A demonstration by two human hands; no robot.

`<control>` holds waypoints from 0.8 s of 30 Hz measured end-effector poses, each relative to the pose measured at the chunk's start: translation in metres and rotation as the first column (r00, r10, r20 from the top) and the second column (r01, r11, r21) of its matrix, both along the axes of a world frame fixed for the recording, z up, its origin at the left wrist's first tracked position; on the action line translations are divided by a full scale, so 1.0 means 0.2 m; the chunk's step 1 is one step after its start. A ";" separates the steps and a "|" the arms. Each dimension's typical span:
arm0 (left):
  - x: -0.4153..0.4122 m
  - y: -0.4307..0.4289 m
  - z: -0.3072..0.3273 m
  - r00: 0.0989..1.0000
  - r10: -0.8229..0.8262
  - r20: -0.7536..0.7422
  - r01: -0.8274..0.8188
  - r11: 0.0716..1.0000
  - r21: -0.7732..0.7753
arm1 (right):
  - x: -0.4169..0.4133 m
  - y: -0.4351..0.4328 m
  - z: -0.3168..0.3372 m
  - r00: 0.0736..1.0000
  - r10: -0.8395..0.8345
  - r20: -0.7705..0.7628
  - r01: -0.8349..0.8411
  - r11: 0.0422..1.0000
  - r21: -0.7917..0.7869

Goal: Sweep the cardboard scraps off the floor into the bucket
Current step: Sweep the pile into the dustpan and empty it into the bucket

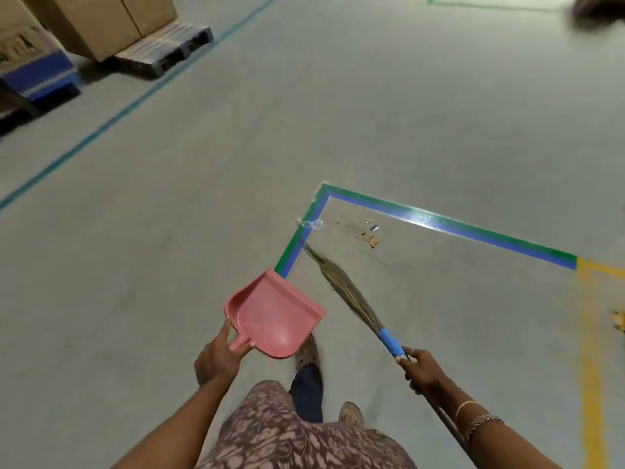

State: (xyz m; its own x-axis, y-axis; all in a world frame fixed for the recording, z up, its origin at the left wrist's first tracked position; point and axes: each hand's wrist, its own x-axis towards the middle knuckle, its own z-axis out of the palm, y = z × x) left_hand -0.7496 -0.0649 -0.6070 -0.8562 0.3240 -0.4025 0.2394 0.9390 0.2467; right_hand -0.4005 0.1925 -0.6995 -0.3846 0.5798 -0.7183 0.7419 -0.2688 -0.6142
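L hand [216, 357] grips the stub handle of a pink plastic dustpan [274, 313]. R hand [421, 368] is curled round the blue-taped shaft of a long dry-grass broom [348, 292]. Broom's long axis runs fwd and left, w/ its tip by the green-and-blue tape corner [324, 194] on the grey concrete floor [135, 299]. Small brown cardboard scraps [372, 240] lie beyond, just right of the tip, nearer the R hand's side. Bucket not in view.

"Can any writing be read here?"

"None. The cardboard boxes [111, 22], far up and left of the pink dustpan [274, 313], show plain brown faces, and any print on them is too blurred to tell. The dustpan and the floor tape [439, 222] just beyond it bear only colour."
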 end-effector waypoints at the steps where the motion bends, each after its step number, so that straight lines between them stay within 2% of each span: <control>1: -0.04 0.08 -0.02 1.000 0.000 0.003 0.000 1.000 0.017 | 0.01 0.03 -0.01 0.999 -0.033 0.011 0.033 0.999 -0.003; 6: -0.29 0.44 -0.13 1.000 0.014 0.025 -0.016 0.998 0.054 | -0.10 0.28 -0.09 0.983 -0.132 0.124 0.131 0.991 0.012; 10: -0.54 0.66 -0.23 0.999 -0.013 0.048 0.012 1.000 0.019 | -0.38 0.57 -0.10 0.962 -0.138 0.236 0.119 0.988 0.094; 13: -0.73 0.78 -0.27 0.998 -0.020 0.066 0.020 1.000 -0.001 | -0.64 0.78 -0.08 0.952 -0.134 0.274 0.119 0.990 0.072; 16: -0.93 0.89 -0.31 0.997 -0.038 0.062 0.041 0.998 -0.037 | -0.98 1.00 -0.02 0.971 -0.082 0.224 0.074 0.996 0.044; 19: -1.09 0.96 -0.33 0.997 -0.042 0.057 0.046 0.997 -0.063 | -1.29 1.12 0.00 0.979 -0.005 0.204 0.022 0.996 -0.082; 22: -1.20 1.02 -0.37 0.998 -0.016 0.059 0.020 0.997 -0.070 | -1.56 1.22 -0.10 0.967 0.068 0.245 -0.070 0.998 -0.002; 24: -1.25 1.03 -0.42 0.998 0.016 0.069 -0.010 0.996 -0.086 | -1.73 1.27 -0.20 0.965 0.104 0.241 -0.105 0.994 -0.007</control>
